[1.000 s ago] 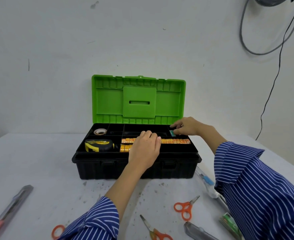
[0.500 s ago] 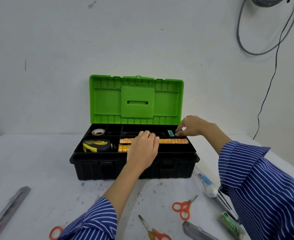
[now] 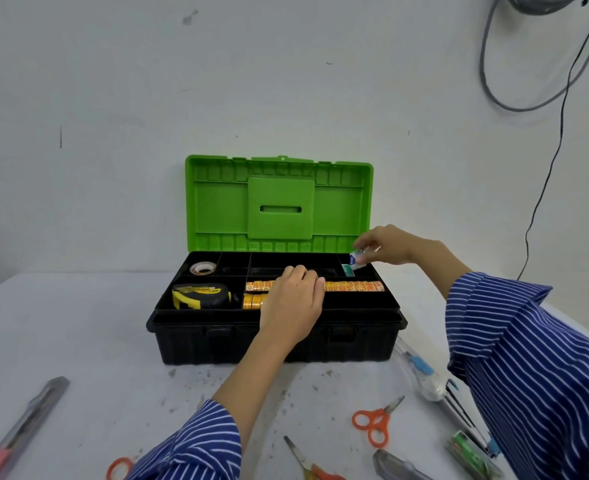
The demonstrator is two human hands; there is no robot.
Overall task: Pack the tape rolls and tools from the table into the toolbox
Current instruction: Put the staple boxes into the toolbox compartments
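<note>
A: Two hands at the toolbox (image 3: 275,341); what changed?

B: The right hand (image 3: 386,245) has lifted; it now pinches a small white tube (image 3: 356,260) over the back-right compartment, so that piece isn't stowed yet.

A: And the left hand (image 3: 291,306)?

B: Curled over the orange tape rolls (image 3: 353,286); whether it grips them I cannot tell; their row runs left to right in the tray.

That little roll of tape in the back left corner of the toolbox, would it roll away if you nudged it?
Probably not: the tape roll lies flat on its side, and its compartment's walls hem it in. It looks small and hollow, so likely light. Stood on edge, it would probably roll.
</note>
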